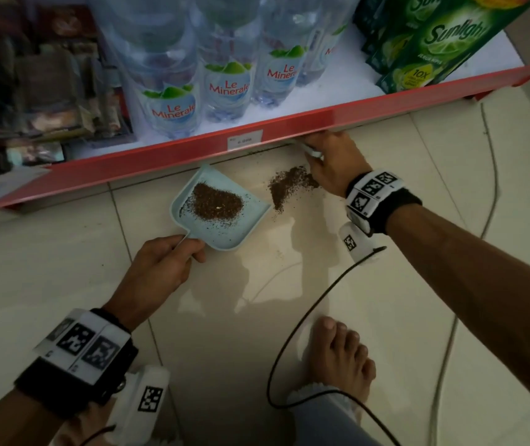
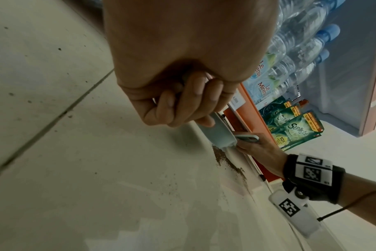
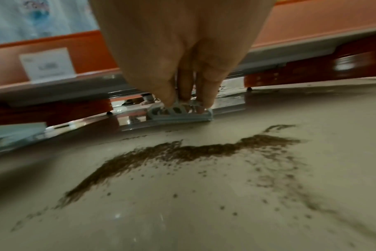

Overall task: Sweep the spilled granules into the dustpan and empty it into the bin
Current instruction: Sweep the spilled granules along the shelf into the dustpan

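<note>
Left hand (image 1: 160, 268), near and left, curled round the handle of a pale blue plastic dustpan (image 1: 225, 233) lying flat on the cream tiled floor (image 1: 386, 300), open lip facing right. Right hand (image 1: 333, 162), far and right under the red shelf edge (image 1: 193, 149), fingers (image 3: 206, 91) pinching a small pale blue-white plastic scraper (image 3: 180, 113) pressed to the tile. Brown granules (image 1: 217, 201) heaped in the pan; a second brown pile (image 1: 284, 185) between lip and scraper, just right of the lip, with stray specks trailing nearer. Best done, probably: keep lip pressed flat, draw scraper leftward in one low stroke, then gather the specks. No bin in view.
</note>
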